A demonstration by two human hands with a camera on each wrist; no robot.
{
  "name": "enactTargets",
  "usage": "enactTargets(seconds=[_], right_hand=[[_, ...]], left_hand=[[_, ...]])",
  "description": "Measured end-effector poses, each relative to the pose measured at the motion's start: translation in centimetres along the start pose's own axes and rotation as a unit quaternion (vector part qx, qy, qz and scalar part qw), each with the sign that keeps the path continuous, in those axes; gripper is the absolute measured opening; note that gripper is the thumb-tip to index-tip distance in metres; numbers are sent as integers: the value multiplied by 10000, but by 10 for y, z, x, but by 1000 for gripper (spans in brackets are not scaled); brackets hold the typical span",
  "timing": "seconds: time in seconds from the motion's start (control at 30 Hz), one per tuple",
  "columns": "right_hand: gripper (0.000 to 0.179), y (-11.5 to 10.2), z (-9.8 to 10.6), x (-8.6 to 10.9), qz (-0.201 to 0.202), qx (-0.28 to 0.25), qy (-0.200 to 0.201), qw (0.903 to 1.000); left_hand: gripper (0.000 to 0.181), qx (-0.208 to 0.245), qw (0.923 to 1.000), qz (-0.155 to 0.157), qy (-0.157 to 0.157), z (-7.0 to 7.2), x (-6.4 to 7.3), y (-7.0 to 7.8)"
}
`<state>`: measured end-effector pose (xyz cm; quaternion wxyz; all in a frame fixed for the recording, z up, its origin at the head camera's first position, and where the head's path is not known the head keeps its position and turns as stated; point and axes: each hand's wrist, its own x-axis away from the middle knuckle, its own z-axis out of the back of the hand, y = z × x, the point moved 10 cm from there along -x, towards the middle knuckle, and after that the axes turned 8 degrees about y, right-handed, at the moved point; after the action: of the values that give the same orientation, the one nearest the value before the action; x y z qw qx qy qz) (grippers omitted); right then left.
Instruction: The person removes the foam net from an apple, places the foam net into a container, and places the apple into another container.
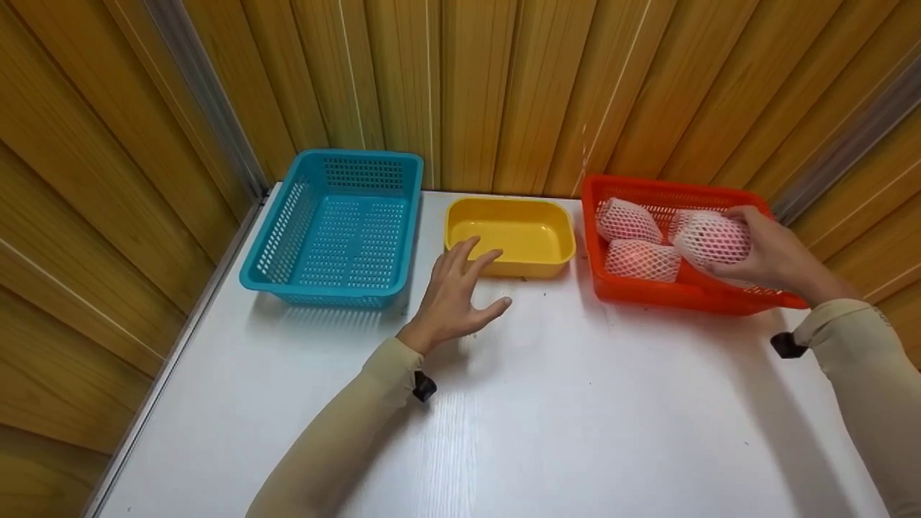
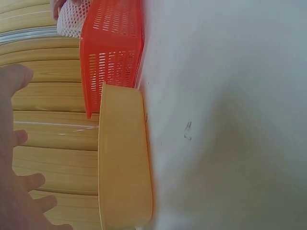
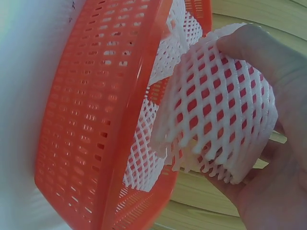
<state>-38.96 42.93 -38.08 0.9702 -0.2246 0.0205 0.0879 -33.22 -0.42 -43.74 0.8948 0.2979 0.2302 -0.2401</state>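
Note:
My right hand (image 1: 773,252) grips a reddish round fruit in a white foam net (image 1: 712,239), held at rim height over the right part of the red basket (image 1: 669,293). In the right wrist view, thumb and fingers wrap around the netted fruit (image 3: 216,100), whose frayed net end points at the basket. More netted fruits lie in the basket's left half, such as one at the front (image 1: 642,260) and one at the back (image 1: 627,220). My left hand (image 1: 453,298), fingers spread and holding nothing, hovers at the front left of the yellow tub (image 1: 511,269).
A teal basket (image 1: 331,293) with perforated sides stands at the back left of the white table (image 1: 540,417). The yellow tub sits between both baskets and has nothing in it. Wood-panelled walls (image 1: 468,93) rise behind and at the sides.

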Motion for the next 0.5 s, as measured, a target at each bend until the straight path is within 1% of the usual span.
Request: enactTargets(seconds=[0.17,0.33,0.5], right_hand=[[98,-8,-2,1,172,-40,52,9998],[98,-13,-5,4,220,-118,64,9997],[96,-22,-6,7,441,-176,201,9987]], left_hand=[[73,94,9999,86,2,5,5,-5],[73,8,9999,157,24,10,10,-10],[72,42,9999,94,113,14,13,-9]])
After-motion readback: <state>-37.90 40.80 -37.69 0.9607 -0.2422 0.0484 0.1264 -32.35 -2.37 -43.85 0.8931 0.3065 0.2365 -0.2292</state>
